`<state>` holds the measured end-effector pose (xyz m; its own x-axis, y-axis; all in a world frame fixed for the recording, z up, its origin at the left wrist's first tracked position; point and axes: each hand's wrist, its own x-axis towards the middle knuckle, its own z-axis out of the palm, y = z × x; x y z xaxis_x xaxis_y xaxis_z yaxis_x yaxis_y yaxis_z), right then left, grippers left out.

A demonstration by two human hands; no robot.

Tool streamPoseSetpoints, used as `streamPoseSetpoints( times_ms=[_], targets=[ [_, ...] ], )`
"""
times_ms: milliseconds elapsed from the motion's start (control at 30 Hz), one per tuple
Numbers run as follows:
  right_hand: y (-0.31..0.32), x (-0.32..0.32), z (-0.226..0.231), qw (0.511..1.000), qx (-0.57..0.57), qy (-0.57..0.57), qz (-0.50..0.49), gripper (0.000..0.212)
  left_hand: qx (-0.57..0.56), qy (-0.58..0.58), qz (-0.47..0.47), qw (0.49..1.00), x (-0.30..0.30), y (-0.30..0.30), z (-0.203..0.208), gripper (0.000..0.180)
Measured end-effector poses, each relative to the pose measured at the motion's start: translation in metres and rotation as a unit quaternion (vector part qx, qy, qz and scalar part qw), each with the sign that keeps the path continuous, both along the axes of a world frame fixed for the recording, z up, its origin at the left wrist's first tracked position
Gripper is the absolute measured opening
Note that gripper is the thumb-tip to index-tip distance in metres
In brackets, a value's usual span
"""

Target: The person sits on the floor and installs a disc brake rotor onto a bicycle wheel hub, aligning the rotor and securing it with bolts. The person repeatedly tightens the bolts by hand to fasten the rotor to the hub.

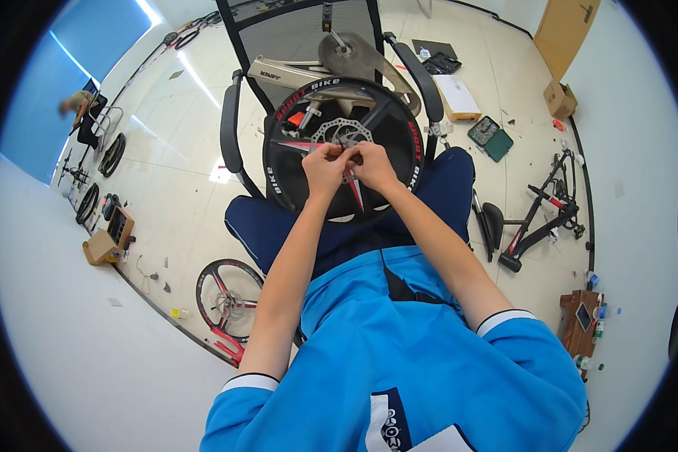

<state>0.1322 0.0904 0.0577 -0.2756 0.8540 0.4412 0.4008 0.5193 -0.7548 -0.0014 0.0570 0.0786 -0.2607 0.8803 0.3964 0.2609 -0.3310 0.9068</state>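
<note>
Pinching at the hub (346, 135) of a round black bicycle wheel with red-and-white spokes (356, 194), lying nearly flat between the armrests (231, 132) of a black mesh-backed chair (301, 36).
Bringing the fingers of the bare left hand (325, 169) and bare right hand (374, 166) close together over a silver perforated metal rotor (342, 123); impossible to tell the object, if any, within the pinch. Judged stiff and fairly heavy overall; best gripped by rim or thick spokes, not by the thin, probably bendable rotor.

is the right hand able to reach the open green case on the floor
Probably not without leaning: the green case lies out past the chair armrest, and the right hand is at the brake disc.
</note>
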Motion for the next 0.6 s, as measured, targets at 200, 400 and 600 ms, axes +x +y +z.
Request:
streamPoseSetpoints(
  times_ms=[200,400,600],
  targets=[
    [-0.002,0.0,-0.002,0.999,0.042,-0.013,-0.004,0.015,-0.007,-0.013,-0.029,0.999,-0.001,-0.005,-0.003,0.012],
    [-0.017,0.002,0.013,1.0,0.027,-0.013,-0.004,0.013,0.016,-0.055,-0.002,0.998,-0.001,-0.021,0.002,0.011],
    [-0.015,0.047,-0.015,0.989,0.014,0.075,-0.128,0.007,0.01,-0.166,0.1,0.981,-0.019,-0.04,-0.007,0.013]
  ],
)
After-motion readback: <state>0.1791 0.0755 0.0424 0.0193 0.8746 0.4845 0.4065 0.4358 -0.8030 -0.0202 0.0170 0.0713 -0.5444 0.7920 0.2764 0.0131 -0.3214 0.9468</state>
